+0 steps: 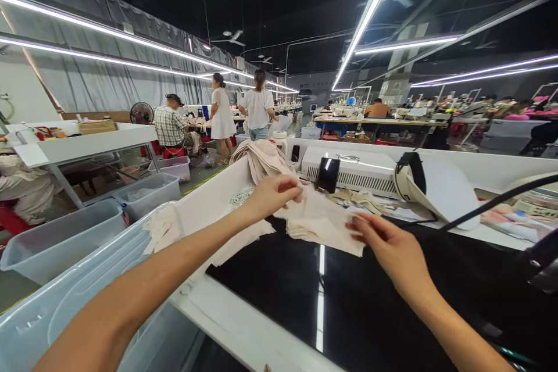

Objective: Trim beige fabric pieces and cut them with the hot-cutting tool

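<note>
My left hand pinches the far left corner of a cream fabric piece that lies on top of a small stack of the same pieces. My right hand grips the near right edge of that piece between thumb and fingers. The stack rests on a glossy black work surface. More beige fabric is piled behind my left hand, and cream pieces hang over a bin edge on the left.
A white machine with a black part stands behind the stack. Clear plastic bins line the left side. A black cable crosses at right. Three people are in the aisle beyond, with more work tables behind.
</note>
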The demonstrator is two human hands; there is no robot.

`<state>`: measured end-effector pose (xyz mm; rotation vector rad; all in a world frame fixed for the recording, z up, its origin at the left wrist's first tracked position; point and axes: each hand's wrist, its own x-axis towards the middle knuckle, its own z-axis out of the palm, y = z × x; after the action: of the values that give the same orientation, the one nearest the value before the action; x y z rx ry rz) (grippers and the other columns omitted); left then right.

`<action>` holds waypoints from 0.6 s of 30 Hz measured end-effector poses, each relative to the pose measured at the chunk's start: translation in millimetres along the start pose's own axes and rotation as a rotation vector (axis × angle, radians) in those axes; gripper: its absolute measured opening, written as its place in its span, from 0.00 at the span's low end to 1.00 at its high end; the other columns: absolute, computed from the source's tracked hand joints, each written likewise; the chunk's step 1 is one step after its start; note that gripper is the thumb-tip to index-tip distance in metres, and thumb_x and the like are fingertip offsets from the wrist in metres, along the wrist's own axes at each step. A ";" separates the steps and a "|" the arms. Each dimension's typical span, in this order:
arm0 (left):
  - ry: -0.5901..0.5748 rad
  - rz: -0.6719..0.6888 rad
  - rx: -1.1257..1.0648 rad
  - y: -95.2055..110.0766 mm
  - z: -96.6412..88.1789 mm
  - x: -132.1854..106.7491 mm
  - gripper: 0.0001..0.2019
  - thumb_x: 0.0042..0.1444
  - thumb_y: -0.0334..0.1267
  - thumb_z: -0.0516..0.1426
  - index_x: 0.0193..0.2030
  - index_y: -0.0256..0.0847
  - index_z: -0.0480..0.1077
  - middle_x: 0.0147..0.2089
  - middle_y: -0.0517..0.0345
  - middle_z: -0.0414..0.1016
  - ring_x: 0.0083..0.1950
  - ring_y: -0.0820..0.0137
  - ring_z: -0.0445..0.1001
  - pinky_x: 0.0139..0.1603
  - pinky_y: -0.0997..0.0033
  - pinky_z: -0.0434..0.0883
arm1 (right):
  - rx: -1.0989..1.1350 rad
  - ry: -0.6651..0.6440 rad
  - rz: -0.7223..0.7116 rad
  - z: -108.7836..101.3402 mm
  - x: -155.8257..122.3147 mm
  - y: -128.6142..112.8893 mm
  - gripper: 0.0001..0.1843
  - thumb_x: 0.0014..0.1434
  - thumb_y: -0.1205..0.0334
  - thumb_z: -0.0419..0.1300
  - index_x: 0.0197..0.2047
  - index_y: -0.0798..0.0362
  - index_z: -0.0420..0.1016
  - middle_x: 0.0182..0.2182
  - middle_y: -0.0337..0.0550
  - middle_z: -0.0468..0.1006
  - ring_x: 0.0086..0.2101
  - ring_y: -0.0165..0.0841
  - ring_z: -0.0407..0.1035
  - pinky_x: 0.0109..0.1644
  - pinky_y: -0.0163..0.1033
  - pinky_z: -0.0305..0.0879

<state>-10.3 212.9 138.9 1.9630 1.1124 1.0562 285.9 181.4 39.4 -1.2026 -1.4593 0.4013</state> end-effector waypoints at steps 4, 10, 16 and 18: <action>0.023 0.097 0.103 -28.6 19.1 27.9 0.10 0.71 0.42 0.62 0.50 0.43 0.86 0.52 0.54 0.90 0.54 0.62 0.85 0.58 0.66 0.80 | -0.147 0.065 -0.065 1.0 35.1 27.5 0.29 0.72 0.39 0.57 0.59 0.48 0.89 0.57 0.54 0.90 0.60 0.58 0.85 0.71 0.65 0.78; -0.103 0.078 0.271 -89.7 37.0 10.7 0.10 0.67 0.32 0.63 0.48 0.43 0.88 0.51 0.54 0.92 0.54 0.58 0.88 0.65 0.60 0.79 | -0.307 -0.190 -0.131 24.2 9.8 75.1 0.26 0.72 0.50 0.53 0.53 0.48 0.92 0.59 0.51 0.91 0.60 0.52 0.85 0.71 0.59 0.80; -0.160 0.081 0.365 -103.1 46.5 -1.3 0.16 0.70 0.29 0.61 0.57 0.44 0.88 0.63 0.52 0.90 0.67 0.56 0.87 0.75 0.59 0.77 | -0.461 -0.318 -0.176 26.5 6.5 97.5 0.30 0.71 0.65 0.49 0.60 0.53 0.92 0.64 0.54 0.88 0.64 0.54 0.83 0.73 0.62 0.79; -0.157 0.081 0.383 -101.1 45.4 -3.2 0.20 0.70 0.27 0.60 0.61 0.45 0.88 0.66 0.54 0.89 0.69 0.58 0.86 0.76 0.60 0.76 | -0.534 -0.347 -0.209 23.3 5.8 96.9 0.35 0.64 0.73 0.49 0.63 0.55 0.91 0.66 0.56 0.86 0.65 0.57 0.82 0.72 0.64 0.80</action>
<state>-9.7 248.1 33.8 2.3619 1.2240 0.7517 309.3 235.3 -41.3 -1.4221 -2.0574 0.0721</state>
